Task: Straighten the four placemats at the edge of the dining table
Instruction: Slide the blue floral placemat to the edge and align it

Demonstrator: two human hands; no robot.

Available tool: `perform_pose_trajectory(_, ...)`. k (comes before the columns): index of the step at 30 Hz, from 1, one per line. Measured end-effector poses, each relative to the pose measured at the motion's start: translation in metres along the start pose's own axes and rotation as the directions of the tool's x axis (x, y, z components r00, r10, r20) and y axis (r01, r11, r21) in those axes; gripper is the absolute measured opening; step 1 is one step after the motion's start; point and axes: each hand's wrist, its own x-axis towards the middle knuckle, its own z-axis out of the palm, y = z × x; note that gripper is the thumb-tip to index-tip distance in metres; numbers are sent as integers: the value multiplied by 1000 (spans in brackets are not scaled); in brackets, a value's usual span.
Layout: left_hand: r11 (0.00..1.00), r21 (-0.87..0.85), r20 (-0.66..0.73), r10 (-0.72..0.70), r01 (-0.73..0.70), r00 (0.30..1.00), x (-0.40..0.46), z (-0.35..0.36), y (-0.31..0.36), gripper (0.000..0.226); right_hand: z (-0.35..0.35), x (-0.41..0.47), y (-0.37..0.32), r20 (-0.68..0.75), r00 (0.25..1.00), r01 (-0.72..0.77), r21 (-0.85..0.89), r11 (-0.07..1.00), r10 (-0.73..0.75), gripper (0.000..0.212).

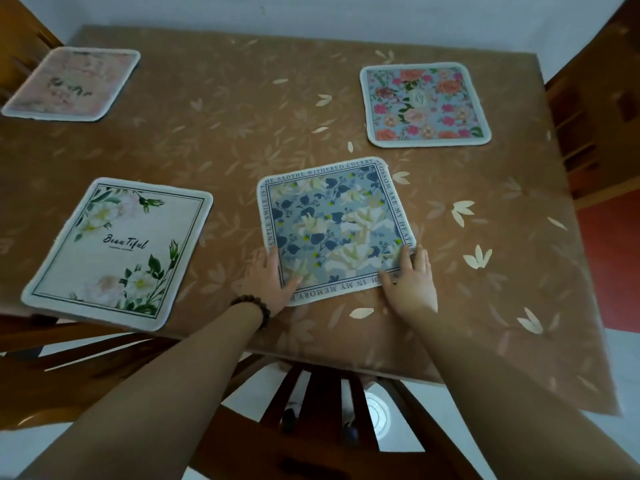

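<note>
Four square placemats lie on a brown leaf-patterned tablecloth (311, 109). The blue floral placemat (334, 226) with lettering round its border sits near the front edge, turned slightly askew. My left hand (268, 282) grips its near left corner, thumb on top. My right hand (410, 280) holds its near right corner the same way. A white placemat reading "Beautiful" (117, 251) lies to the left, tilted. A pink-flowered blue placemat (424, 103) lies at the far right. A pale pink placemat (74, 83) lies at the far left, also tilted.
Wooden chairs stand around the table: one below me at the front (311, 410), one at the far left (20, 39), one on the right (595, 109). A bead bracelet (254, 308) circles my left wrist. White floor shows below the front table edge.
</note>
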Motion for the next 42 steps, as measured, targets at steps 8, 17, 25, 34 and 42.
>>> perform_pose_trajectory(8, 981, -190, 53, 54, -43, 997, -10, 0, -20, 92, 23, -43, -19, -21, 992, -125, 28, 992, 125, 83)
perform_pose_trajectory(17, 989, -116, 134, 111, -96, 985, -26, 3, -28, 104, 28, -94, -13, -3, 981, -194, 11, 981, 194, 91)
perform_pose_trajectory(25, 982, 39, 157, 176, -184, 972, -60, 15, -36, 131, 33, -139, -8, 18, 966, -260, 12, 966, 259, 95)
perform_pose_trajectory(34, 978, 146, 95, 133, -146, 987, -76, 22, -43, 135, 31, -156, -6, 20, 974, -226, -18, 974, 226, 111)
perform_pose_trajectory(42, 972, 157, 89, 163, -175, 983, -78, 24, -42, 126, 28, -154, -1, -6, 979, -201, -6, 979, 201, 109)
